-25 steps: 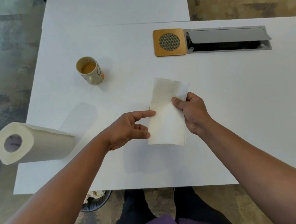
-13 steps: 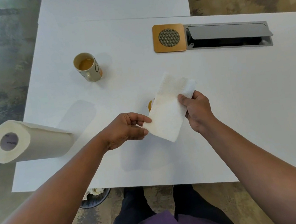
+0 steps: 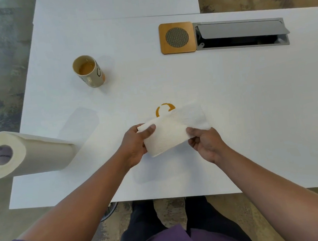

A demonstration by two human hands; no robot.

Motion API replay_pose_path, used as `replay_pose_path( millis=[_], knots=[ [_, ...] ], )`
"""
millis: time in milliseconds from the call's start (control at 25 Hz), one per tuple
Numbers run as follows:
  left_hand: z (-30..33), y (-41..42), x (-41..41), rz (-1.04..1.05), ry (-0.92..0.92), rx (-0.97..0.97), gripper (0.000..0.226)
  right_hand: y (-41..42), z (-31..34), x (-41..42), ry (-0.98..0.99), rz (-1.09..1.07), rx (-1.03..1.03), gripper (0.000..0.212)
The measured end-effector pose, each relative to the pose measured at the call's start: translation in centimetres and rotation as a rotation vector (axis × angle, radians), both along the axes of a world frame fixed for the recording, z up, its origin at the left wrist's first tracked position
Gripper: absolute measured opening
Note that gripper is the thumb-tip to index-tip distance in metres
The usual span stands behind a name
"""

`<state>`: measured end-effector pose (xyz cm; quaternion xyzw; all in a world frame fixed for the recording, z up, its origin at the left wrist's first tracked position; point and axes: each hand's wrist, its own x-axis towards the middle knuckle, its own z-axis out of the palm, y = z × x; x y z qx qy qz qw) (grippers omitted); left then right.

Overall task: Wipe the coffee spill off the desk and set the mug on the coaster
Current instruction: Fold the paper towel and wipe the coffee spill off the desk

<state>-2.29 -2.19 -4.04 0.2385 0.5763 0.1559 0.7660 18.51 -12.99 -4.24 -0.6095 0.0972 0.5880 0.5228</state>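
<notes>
Paper towel held in both hands above the desk; spill not yet wiped.

Left hand (image 3: 135, 146) and right hand (image 3: 205, 144) each grasp an end of the folded paper towel (image 3: 173, 131), just in front of the ring-shaped coffee spill (image 3: 164, 109) on the desk (image 3: 242, 99). Mug (image 3: 89, 71) stands upright, well apart from the coaster (image 3: 176, 37). A paper towel roll (image 3: 25, 153) stands at the desk's left edge.
</notes>
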Motion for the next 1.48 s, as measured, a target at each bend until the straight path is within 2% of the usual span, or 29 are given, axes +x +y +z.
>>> replay_pose_path(
  millis=[120,280,400,560,640,720,800,880,1000,1120,1240,1400,1480],
  knots=[
    [-1.4,-1.3,0.0,-0.058,0.198,0.115,0.024,-2.4,-1.2,-0.6,-0.004,0.046,-0.026,0.033],
    [-2.3,-1.5,-0.4,-0.256,0.292,0.204,0.013,-3.4,-1.9,0.6,-0.097,0.108,-0.024,0.032],
    [-2.7,-1.0,-0.7,-0.319,0.353,0.305,0.013,-2.6,-1.8,1.3,-0.337,0.286,-0.089,0.017],
    [-2.8,-0.8,-0.8,-0.427,0.449,0.5,0.021,-1.7,-2.1,0.9,-0.705,0.504,-0.158,0.016],
    [-3.0,-1.0,-0.9,-0.517,0.554,0.622,0.023,-1.8,-2.6,0.6,-0.898,0.584,-0.22,0.015],
    [-3.1,-1.3,-1.1,-0.637,0.687,0.791,0.025,-2.0,-3.0,0.3,-1.008,0.65,-0.265,0.016],
    [-3.4,-1.5,-1.3,-0.687,0.759,0.894,0.026,-1.9,-3.3,-0.2,-1.015,0.644,-0.277,0.015],
    [-3.6,-1.9,-0.9,-0.646,0.763,0.897,0.026,-1.7,-3.7,-0.7,-0.99,0.566,-0.286,0.021],
    [-3.8,-2.3,0.0,-0.532,0.722,0.797,0.021,-1.7,-4.0,-1.8,-0.812,0.365,-0.226,0.021],
    [-4.1,-3.0,0.5,-0.536,0.679,0.71,0.02,-1.9,-4.0,-2.6,-0.737,0.245,-0.167,0.023],
    [-4.3,-3.3,0.7,-0.569,0.649,0.672,0.021,-1.6,-4.3,-3.1,-0.75,0.278,-0.119,0.042],
    [-4.5,-4.0,1.1,-0.66,0.562,0.683,0.021,-1.0,-4.7,-4.5,-0.908,0.385,-0.06,0.08],
    [-4.6,-4.5,1.2,-0.69,0.529,0.697,0.019,-0.8,-4.9,-5.4,-0.964,0.389,-0.038,0.091]
  ],
)
